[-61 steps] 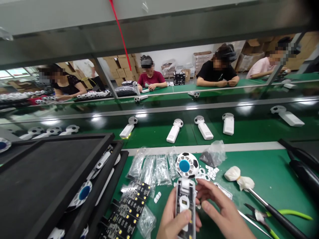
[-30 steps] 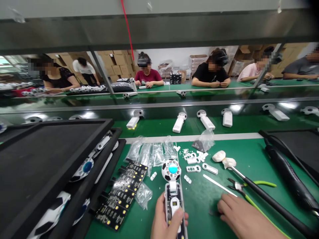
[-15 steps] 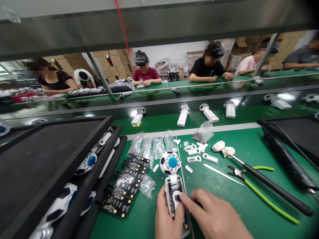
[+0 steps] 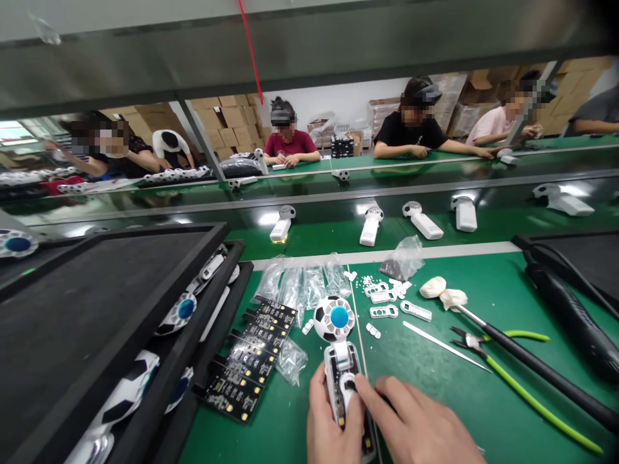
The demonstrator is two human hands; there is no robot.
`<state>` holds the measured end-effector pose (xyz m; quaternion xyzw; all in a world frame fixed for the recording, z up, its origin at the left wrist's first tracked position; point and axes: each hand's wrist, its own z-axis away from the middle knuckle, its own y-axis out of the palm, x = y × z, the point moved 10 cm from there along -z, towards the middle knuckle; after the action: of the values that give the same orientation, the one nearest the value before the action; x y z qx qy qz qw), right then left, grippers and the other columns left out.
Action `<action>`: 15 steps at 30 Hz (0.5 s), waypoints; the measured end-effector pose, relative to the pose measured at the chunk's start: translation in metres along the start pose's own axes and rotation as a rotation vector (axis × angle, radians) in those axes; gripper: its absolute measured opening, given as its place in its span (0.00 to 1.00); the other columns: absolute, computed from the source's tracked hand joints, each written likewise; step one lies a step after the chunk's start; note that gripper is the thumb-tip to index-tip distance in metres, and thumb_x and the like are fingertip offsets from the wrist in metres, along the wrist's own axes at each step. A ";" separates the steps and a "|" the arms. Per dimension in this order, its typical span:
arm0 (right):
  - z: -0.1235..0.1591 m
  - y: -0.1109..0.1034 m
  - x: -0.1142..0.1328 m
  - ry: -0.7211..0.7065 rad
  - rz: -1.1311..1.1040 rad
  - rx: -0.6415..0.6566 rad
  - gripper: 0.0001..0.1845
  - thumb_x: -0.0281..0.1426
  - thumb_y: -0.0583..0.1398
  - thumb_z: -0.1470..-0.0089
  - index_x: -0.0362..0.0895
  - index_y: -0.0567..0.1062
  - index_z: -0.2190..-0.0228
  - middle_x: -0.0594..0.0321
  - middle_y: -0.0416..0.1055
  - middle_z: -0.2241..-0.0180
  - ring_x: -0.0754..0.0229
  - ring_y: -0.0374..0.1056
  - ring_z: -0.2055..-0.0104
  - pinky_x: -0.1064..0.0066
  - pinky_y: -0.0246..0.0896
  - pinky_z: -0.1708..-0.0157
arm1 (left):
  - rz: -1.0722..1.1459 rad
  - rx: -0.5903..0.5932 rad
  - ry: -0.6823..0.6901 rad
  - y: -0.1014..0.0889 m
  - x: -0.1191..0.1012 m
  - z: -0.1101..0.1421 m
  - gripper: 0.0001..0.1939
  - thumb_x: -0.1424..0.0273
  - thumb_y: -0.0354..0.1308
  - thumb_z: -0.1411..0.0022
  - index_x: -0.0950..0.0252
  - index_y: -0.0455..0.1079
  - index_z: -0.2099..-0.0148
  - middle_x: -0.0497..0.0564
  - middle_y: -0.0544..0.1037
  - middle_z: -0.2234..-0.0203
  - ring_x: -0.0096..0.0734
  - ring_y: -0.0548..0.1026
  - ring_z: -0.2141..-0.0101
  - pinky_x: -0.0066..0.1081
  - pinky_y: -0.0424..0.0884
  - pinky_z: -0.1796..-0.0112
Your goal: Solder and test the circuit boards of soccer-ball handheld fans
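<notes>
A handheld fan with a football-patterned head [image 4: 333, 318] and blue centre lies face up, its handle uncovered. Inside the handle [image 4: 343, 372] show a dark circuit board and a white piece with a round opening. My left hand [image 4: 331, 422] is wrapped round the handle, thumb on top of the white piece. My right hand [image 4: 416, 415] leans in from the right with fingers bent and the index fingertip at a small black part in that opening. Anything pinched under those fingers is hidden. Left of the fan lies a panel of black circuit boards [image 4: 249, 361].
Clear plastic bags [image 4: 290, 283] lie behind the boards. White handle covers [image 4: 384, 312] and small white parts sit behind right. Green-handled cutters [image 4: 471, 341], a black-handled rod [image 4: 527, 348] and a black electric screwdriver [image 4: 570, 322] lie right. Stacked black trays [image 4: 116, 309] stand left. Fans [image 4: 371, 229] line the belt.
The view has shifted slightly, so most things sit a little further right. My hands keep the same hold on the fan. Across the belt, a co-worker's arm now reaches toward a fan.
</notes>
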<state>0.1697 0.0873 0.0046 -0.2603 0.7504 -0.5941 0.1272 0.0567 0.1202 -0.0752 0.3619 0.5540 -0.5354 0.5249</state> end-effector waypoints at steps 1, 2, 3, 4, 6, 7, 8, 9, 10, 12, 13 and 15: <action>0.000 0.002 -0.001 -0.001 -0.006 0.006 0.27 0.32 0.53 0.44 0.39 0.61 0.44 0.52 0.73 0.63 0.52 0.72 0.70 0.68 0.72 0.78 | -0.013 0.003 0.003 0.000 0.000 0.000 0.27 0.58 0.54 0.44 0.67 0.57 0.46 0.63 0.71 0.53 0.49 0.70 0.56 0.40 0.63 0.55; 0.001 0.003 -0.001 -0.002 -0.011 0.010 0.27 0.32 0.53 0.44 0.39 0.61 0.43 0.52 0.73 0.63 0.52 0.72 0.70 0.68 0.72 0.77 | -0.024 0.001 0.007 0.000 -0.001 0.000 0.27 0.59 0.54 0.44 0.67 0.57 0.46 0.62 0.71 0.53 0.49 0.70 0.56 0.39 0.63 0.55; 0.001 0.003 -0.001 -0.003 -0.014 0.011 0.27 0.32 0.53 0.44 0.39 0.61 0.43 0.52 0.73 0.63 0.52 0.72 0.70 0.68 0.72 0.77 | -0.033 -0.007 0.010 -0.001 -0.001 0.000 0.26 0.59 0.54 0.44 0.67 0.58 0.46 0.62 0.71 0.53 0.48 0.70 0.56 0.39 0.62 0.55; 0.001 0.003 -0.002 -0.004 -0.015 0.010 0.27 0.32 0.53 0.44 0.39 0.61 0.43 0.52 0.73 0.63 0.52 0.72 0.70 0.69 0.72 0.77 | -0.037 -0.016 0.013 -0.002 -0.002 0.000 0.26 0.60 0.55 0.44 0.67 0.58 0.46 0.62 0.71 0.54 0.48 0.70 0.56 0.38 0.62 0.55; 0.001 0.001 -0.002 -0.002 -0.008 0.008 0.26 0.31 0.53 0.44 0.40 0.61 0.44 0.52 0.73 0.64 0.53 0.72 0.71 0.69 0.72 0.77 | -0.037 -0.030 0.016 -0.003 -0.005 0.001 0.25 0.61 0.55 0.45 0.66 0.59 0.47 0.61 0.72 0.54 0.47 0.71 0.57 0.37 0.62 0.56; 0.001 0.001 -0.001 -0.005 0.000 0.004 0.26 0.31 0.52 0.44 0.39 0.62 0.44 0.53 0.73 0.64 0.53 0.72 0.71 0.70 0.72 0.77 | -0.036 -0.035 0.014 -0.003 -0.006 0.002 0.25 0.61 0.55 0.45 0.66 0.59 0.47 0.61 0.73 0.55 0.47 0.71 0.57 0.37 0.63 0.57; 0.001 -0.001 -0.001 -0.010 0.009 -0.002 0.26 0.31 0.52 0.44 0.39 0.62 0.44 0.53 0.73 0.64 0.53 0.72 0.71 0.70 0.72 0.77 | -0.035 -0.037 0.010 -0.003 -0.007 0.002 0.25 0.61 0.55 0.45 0.67 0.59 0.47 0.61 0.73 0.56 0.47 0.71 0.58 0.36 0.63 0.57; 0.001 -0.002 0.000 -0.016 0.019 -0.011 0.25 0.31 0.52 0.44 0.39 0.62 0.44 0.53 0.73 0.64 0.54 0.72 0.71 0.70 0.72 0.77 | -0.038 -0.037 0.003 -0.003 -0.008 0.002 0.26 0.61 0.54 0.46 0.67 0.59 0.47 0.60 0.73 0.56 0.47 0.71 0.59 0.36 0.63 0.58; 0.001 -0.004 0.001 -0.021 0.031 -0.022 0.25 0.30 0.52 0.43 0.39 0.63 0.44 0.53 0.73 0.64 0.54 0.72 0.71 0.70 0.72 0.78 | -0.046 -0.035 -0.005 -0.002 -0.009 0.003 0.26 0.60 0.53 0.46 0.68 0.59 0.47 0.60 0.73 0.56 0.46 0.72 0.59 0.36 0.63 0.58; 0.001 -0.008 0.002 -0.028 0.052 -0.040 0.24 0.30 0.50 0.43 0.39 0.63 0.45 0.54 0.73 0.64 0.55 0.72 0.71 0.70 0.72 0.78 | -0.073 -0.023 -0.025 -0.001 -0.011 0.003 0.28 0.59 0.50 0.46 0.69 0.57 0.46 0.61 0.73 0.56 0.45 0.72 0.59 0.36 0.63 0.58; 0.000 -0.008 0.002 -0.027 0.060 -0.043 0.24 0.29 0.50 0.43 0.39 0.63 0.45 0.55 0.72 0.65 0.55 0.72 0.71 0.70 0.71 0.78 | -0.086 -0.014 -0.032 0.000 -0.013 0.004 0.28 0.58 0.48 0.45 0.70 0.56 0.46 0.61 0.72 0.55 0.45 0.72 0.58 0.37 0.63 0.57; -0.001 -0.009 0.003 -0.028 0.073 -0.046 0.23 0.28 0.48 0.43 0.39 0.64 0.46 0.55 0.72 0.66 0.56 0.72 0.72 0.70 0.71 0.79 | -0.105 -0.001 -0.038 0.001 -0.016 0.004 0.29 0.58 0.45 0.45 0.71 0.55 0.45 0.62 0.72 0.54 0.44 0.71 0.58 0.38 0.63 0.56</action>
<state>0.1691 0.0852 0.0141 -0.2440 0.7711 -0.5677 0.1535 0.0618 0.1196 -0.0594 0.3216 0.5625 -0.5686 0.5069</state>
